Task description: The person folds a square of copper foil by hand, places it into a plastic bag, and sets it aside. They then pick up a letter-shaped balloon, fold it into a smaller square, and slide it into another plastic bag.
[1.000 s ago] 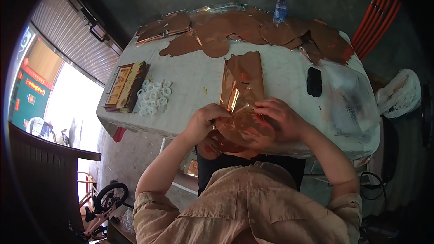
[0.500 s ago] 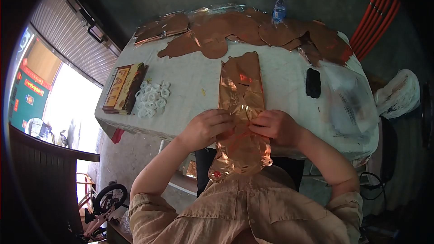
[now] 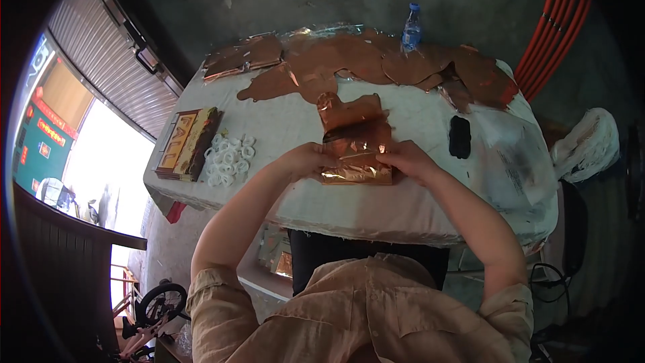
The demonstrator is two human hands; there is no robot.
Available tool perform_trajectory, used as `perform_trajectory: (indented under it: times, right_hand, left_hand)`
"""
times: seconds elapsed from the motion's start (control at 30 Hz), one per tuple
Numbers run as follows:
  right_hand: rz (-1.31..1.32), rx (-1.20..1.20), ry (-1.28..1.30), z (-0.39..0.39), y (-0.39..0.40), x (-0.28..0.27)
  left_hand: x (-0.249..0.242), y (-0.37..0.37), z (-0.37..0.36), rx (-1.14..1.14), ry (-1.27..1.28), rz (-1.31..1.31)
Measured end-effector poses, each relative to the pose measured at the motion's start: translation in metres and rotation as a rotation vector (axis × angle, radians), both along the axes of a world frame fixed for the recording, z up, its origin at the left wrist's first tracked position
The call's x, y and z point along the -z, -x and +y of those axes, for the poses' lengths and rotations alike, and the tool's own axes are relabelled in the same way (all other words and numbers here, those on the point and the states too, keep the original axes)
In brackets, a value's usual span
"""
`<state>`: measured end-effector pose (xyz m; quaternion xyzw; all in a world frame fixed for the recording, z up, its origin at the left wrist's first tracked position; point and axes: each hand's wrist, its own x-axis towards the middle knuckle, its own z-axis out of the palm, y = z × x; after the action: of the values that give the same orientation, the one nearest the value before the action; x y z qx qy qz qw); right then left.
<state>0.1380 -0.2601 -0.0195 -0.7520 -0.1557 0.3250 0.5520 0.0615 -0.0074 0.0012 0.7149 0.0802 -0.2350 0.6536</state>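
Observation:
A flat copper-coloured foil balloon point(image 3: 356, 154) lies folded over on itself near the front of the white-covered table, with a straight crease along its near edge. My left hand point(image 3: 309, 160) grips its left side, fingers partly hidden under the foil. At the right side my right hand point(image 3: 408, 159) is closed on the folded layers, thumb on top. The balloon's far end curls up a little. Beyond it, several more flat copper foil balloons point(image 3: 356, 57) lie overlapped across the back of the table.
White plastic rings point(image 3: 228, 158) are heaped at the left beside a stack of printed packs point(image 3: 185, 142). A black object point(image 3: 460, 138) and a clear plastic bag point(image 3: 510, 161) lie to the right. A water bottle point(image 3: 412, 29) stands at the back of the white-covered table point(image 3: 282, 121).
The near end of the foil balloon, which hung over the table edge toward my body, is now folded up onto the rest. Both hands have moved forward and outward to its sides.

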Motion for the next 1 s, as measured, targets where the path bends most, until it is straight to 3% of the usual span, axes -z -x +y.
perform_trajectory:
  times: [0.07, 0.13, 0.2, 0.4, 0.47, 0.5, 0.57, 0.6, 0.67, 0.77, 0.9, 1.0]
  right_hand:
    - [-0.041, -0.010, -0.027, 0.005, -0.007, 0.004]
    - [0.130, -0.052, 0.021, 0.007, -0.013, 0.005]
    - [0.143, 0.013, 0.035, 0.011, -0.012, 0.005]
    - [0.037, -0.050, 0.060, 0.010, -0.026, 0.026]
    - [0.093, -0.047, 0.067, 0.011, -0.021, 0.014]
    - [0.094, -0.048, 0.068, 0.012, -0.024, 0.018]
    - [0.062, -0.019, 0.139, 0.014, -0.027, 0.023]
    - [0.063, -0.020, 0.139, 0.012, -0.027, 0.025]
    - [0.088, -0.016, 0.069, 0.012, -0.017, 0.010]
    - [-0.013, -0.040, 0.099, 0.010, -0.019, 0.016]
    - [-0.085, -0.043, 0.109, 0.008, -0.015, 0.016]
    - [-0.143, -0.044, 0.089, 0.008, -0.010, 0.008]
  left_hand:
    - [0.002, -0.012, 0.003, -0.015, 0.006, 0.193]
    - [0.007, -0.018, 0.008, 0.024, 0.017, 0.215]
    - [0.011, -0.019, 0.010, 0.063, 0.028, 0.238]
    - [0.002, 0.014, -0.006, -0.279, 0.108, 0.073]
    - [0.013, 0.025, -0.005, -0.308, 0.063, -0.202]
    - [0.017, 0.031, -0.007, -0.308, 0.063, -0.201]
    - [0.016, 0.044, -0.017, -0.284, -0.277, -0.560]
    - [0.013, 0.051, -0.021, -0.284, -0.278, -0.559]
    - [0.005, 0.063, -0.027, -0.176, -0.616, -0.952]
    - [0.009, 0.066, -0.025, -0.319, -0.577, -0.861]
    - [0.013, 0.067, -0.015, -0.284, -0.592, -0.645]
    - [0.015, 0.063, -0.019, -0.307, -0.393, -0.649]
